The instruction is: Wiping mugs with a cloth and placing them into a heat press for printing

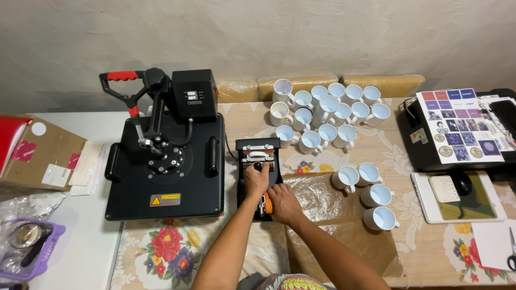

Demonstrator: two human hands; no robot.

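A small black mug press [258, 147] sits in the middle of the table, right of a large black flat heat press [164, 172]. My left hand [256, 180] grips the dark knob on top of the mug press. Closed around its orange lever handle [267, 206], my right hand [284, 203] is at the near end. A white mug seems to sit inside the press, mostly hidden by my hands.
Several white mugs [322, 115] stand grouped at the back, more [371, 196] to the right. A printed sheet [459, 124] lies on a black machine. A cardboard box [37, 156] and purple basket [27, 249] sit at left; scissors [511, 252] at far right.
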